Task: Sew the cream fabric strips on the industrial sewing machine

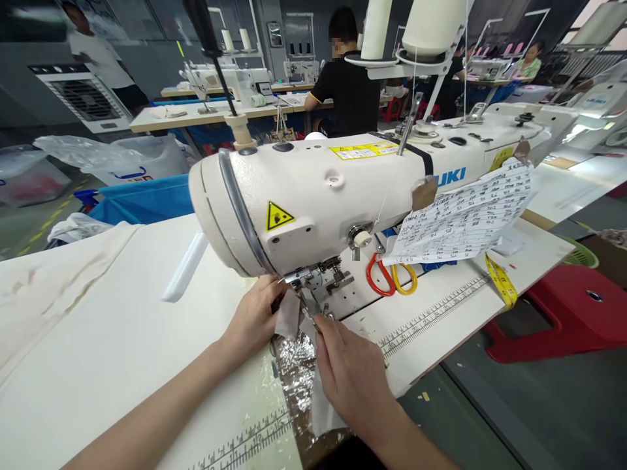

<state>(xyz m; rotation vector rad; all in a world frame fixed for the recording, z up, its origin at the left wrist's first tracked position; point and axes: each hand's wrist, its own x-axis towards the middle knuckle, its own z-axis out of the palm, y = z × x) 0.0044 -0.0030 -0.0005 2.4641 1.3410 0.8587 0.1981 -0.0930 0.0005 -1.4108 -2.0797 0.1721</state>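
Two bare hands of yours work close together below the head of the white sewing machine [304,196]. Your left hand [255,316] pinches a pale cloth piece [288,316] beside the needle area, its fingertips partly hidden; your right hand [353,369] grips a slim metal tool [308,314], whose exact kind you cannot tell from here. A white strip [324,408] hangs below that right hand.

Beyond the table's far left edge, you have a white plastic tub [134,175] with a clear plastic bag bulging over its rim. Left of it, a translucent tub [34,179] shows something reddish through its wall. A blue fabric trough [142,201] runs along that edge, with white cloth [81,228] bunched by its end. A green basket [582,254] sits past the right end; its contents are out of sight.

To your left, white tabletop [122,339] stretches broadly up to the beige cloth [46,281], with a white bar [185,267] lying between. On your right, room is narrower: the printed ruler [435,307] follows the front edge, the yellow tape measure [500,284] droops over it, and a red stool [578,313] stands just beyond.
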